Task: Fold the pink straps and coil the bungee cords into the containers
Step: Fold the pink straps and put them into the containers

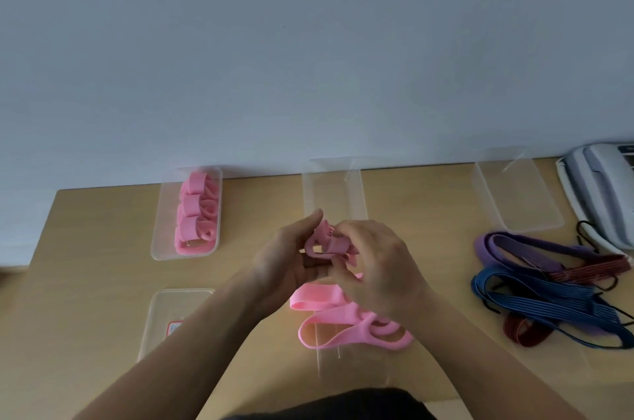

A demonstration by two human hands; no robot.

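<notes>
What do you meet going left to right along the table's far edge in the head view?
Container of folded pink straps → middle clear container → right clear container → grey-white machine.

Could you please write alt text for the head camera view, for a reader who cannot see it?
The left hand and right hand fold a pink strap above a wooden table, over loose pink straps. At the far left a clear container holds folded straps; bungee cords in purple, blue and red lie at the right.
</notes>
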